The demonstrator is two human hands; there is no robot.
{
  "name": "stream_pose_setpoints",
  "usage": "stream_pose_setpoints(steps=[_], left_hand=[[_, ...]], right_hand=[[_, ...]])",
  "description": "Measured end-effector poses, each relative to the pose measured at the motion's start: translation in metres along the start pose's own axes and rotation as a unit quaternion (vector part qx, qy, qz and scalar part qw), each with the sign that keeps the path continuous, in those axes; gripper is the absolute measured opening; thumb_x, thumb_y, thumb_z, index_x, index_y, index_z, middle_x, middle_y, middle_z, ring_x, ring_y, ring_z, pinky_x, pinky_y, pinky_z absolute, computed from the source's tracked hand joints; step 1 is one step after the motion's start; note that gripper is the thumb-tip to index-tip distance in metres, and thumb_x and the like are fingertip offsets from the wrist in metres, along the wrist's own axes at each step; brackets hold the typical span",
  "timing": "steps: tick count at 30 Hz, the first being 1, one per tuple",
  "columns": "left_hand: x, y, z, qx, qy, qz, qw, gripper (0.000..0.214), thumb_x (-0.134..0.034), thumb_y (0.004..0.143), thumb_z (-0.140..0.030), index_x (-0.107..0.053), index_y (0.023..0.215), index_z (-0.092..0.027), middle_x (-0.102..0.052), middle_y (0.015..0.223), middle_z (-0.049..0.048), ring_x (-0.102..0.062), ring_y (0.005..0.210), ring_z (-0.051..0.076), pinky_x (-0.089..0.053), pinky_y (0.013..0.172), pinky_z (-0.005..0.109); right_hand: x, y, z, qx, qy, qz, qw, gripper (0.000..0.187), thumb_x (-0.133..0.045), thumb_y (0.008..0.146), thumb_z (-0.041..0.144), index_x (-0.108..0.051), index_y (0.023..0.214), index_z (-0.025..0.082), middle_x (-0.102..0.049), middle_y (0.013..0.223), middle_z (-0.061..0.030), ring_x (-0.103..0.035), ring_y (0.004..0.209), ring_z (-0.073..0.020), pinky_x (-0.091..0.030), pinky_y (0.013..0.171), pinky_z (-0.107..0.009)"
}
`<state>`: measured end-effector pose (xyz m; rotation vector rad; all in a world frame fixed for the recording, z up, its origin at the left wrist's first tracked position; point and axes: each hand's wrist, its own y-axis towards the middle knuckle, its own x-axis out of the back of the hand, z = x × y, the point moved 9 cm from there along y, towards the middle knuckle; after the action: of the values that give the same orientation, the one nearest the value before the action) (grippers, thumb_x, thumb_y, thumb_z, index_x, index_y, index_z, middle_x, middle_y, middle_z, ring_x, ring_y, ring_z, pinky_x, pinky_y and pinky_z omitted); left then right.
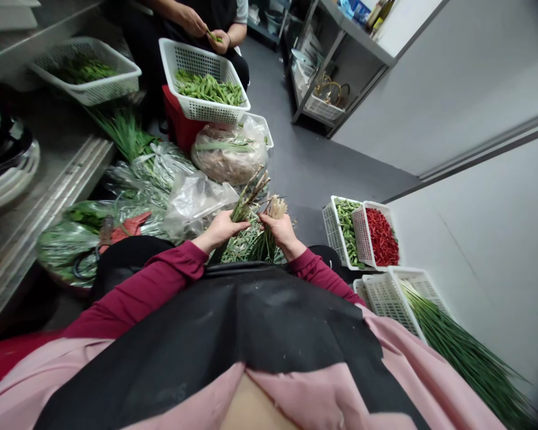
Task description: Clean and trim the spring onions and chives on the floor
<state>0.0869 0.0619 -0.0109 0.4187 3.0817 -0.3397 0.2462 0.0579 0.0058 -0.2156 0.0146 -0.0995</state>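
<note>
A black apron [206, 334] over a pink smock [323, 394] fills the bottom of the view, with maroon sleeves [161, 280] running out to the two bare hands. The left hand [222, 230] and right hand [278, 233] sit close together without touching, each clamped around a bunch of green stalks [246, 209]. The stalks are slim and fibrous, with dry brownish tips fanning up from the left fist and pale, frayed ends [277, 207] sticking up from the right. More stalks [251, 248] lie in a loose heap just below the hands. On the right, long chives [466, 358] spill from a white plastic basket [388, 298], and just beyond, red chillies [381, 236] and green pods [347, 227] fill two more baskets. On the left, bagged greens sit on a round tray [67, 251] beside the steel bench [49, 209], whose top carries a basket of leaves [85, 71]. Ahead, a clear plastic bag [197, 203] touches a bulging bag of pale food [228, 155]. Farther on, a seated co-worker's hands [192, 21] work above a basket of green beans [206, 86].
</note>
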Motion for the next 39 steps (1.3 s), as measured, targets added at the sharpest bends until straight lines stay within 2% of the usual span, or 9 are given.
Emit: stream_pose_setpoints(steps=[3, 7, 14, 21, 23, 26, 29, 39], left_hand=[[-0.001, -0.001, -0.002, -0.003, -0.009, 0.003, 1.000, 0.030, -0.076, 0.058, -0.034, -0.060, 0.073, -0.013, -0.050, 0.053, -0.0036, -0.040, 0.045, 0.008, -0.032, 0.044, 0.022], [0.001, 0.001, -0.001, -0.025, 0.034, 0.004, 0.999, 0.029, -0.076, 0.060, -0.035, -0.061, 0.073, -0.013, -0.052, 0.054, -0.0033, -0.042, 0.047, 0.009, -0.034, 0.047, 0.022], [0.005, 0.003, 0.003, -0.030, 0.058, -0.010, 0.998, 0.031, -0.076, 0.060, -0.038, -0.063, 0.073, -0.013, -0.053, 0.053, -0.0032, -0.043, 0.047, 0.010, -0.035, 0.047, 0.023], [0.010, 0.004, 0.008, -0.006, 0.055, -0.018, 0.998, 0.029, -0.075, 0.060, -0.037, -0.061, 0.073, -0.014, -0.051, 0.052, -0.0036, -0.040, 0.042, 0.008, -0.030, 0.042, 0.021], [0.010, 0.004, 0.008, -0.004, 0.059, -0.025, 0.998, 0.030, -0.074, 0.060, -0.037, -0.061, 0.073, -0.014, -0.051, 0.052, -0.0033, -0.040, 0.043, 0.009, -0.030, 0.042, 0.022], [0.009, 0.005, 0.006, -0.021, 0.074, -0.033, 0.997, 0.031, -0.074, 0.060, -0.038, -0.062, 0.073, -0.013, -0.054, 0.055, -0.0021, -0.043, 0.046, 0.010, -0.032, 0.045, 0.022], [0.009, 0.005, 0.001, -0.055, 0.098, -0.038, 0.993, 0.029, -0.073, 0.061, -0.037, -0.062, 0.072, -0.012, -0.058, 0.061, -0.0002, -0.048, 0.054, 0.012, -0.036, 0.050, 0.023], [0.010, 0.004, -0.001, -0.059, 0.117, -0.044, 0.990, 0.028, -0.071, 0.063, -0.035, -0.066, 0.077, -0.012, -0.063, 0.065, 0.0010, -0.054, 0.060, 0.014, -0.041, 0.058, 0.025]], right_hand=[[0.002, 0.000, -0.001, 0.002, -0.009, 0.011, 1.000, 0.033, -0.078, 0.058, 0.041, -0.062, 0.073, 0.016, -0.060, 0.062, 0.0000, -0.056, 0.059, -0.0135, -0.046, 0.053, -0.026], [0.006, 0.001, 0.002, 0.023, -0.034, 0.017, 0.999, 0.030, -0.077, 0.061, 0.041, -0.059, 0.066, 0.017, -0.054, 0.053, 0.0031, -0.048, 0.048, -0.0093, -0.043, 0.048, -0.024], [0.006, -0.001, 0.006, 0.007, 0.033, 0.000, 0.999, 0.028, -0.078, 0.060, 0.036, -0.060, 0.071, 0.018, -0.058, 0.061, 0.0015, -0.053, 0.055, -0.0118, -0.046, 0.049, -0.025], [0.033, 0.004, 0.008, -0.027, 0.087, -0.066, 0.994, 0.029, -0.077, 0.058, 0.036, -0.060, 0.072, 0.017, -0.056, 0.059, 0.0035, -0.049, 0.048, -0.0088, -0.042, 0.047, -0.024], [0.031, 0.002, 0.013, -0.004, 0.054, -0.064, 0.997, 0.028, -0.077, 0.059, 0.037, -0.060, 0.071, 0.017, -0.055, 0.057, 0.0039, -0.048, 0.046, -0.0085, -0.040, 0.046, -0.023], [0.016, -0.003, 0.014, 0.028, -0.009, -0.044, 0.999, 0.025, -0.076, 0.062, 0.036, -0.060, 0.068, 0.018, -0.052, 0.053, 0.0046, -0.045, 0.045, -0.0085, -0.039, 0.044, -0.023], [0.007, -0.005, 0.007, 0.037, -0.014, -0.046, 0.998, 0.025, -0.076, 0.061, 0.036, -0.059, 0.066, 0.018, -0.052, 0.053, 0.0051, -0.044, 0.045, -0.0081, -0.039, 0.044, -0.022], [0.011, -0.003, 0.015, 0.040, 0.003, -0.051, 0.998, 0.021, -0.074, 0.062, 0.033, -0.060, 0.068, 0.018, -0.054, 0.056, 0.0047, -0.046, 0.047, -0.0083, -0.041, 0.044, -0.022]])
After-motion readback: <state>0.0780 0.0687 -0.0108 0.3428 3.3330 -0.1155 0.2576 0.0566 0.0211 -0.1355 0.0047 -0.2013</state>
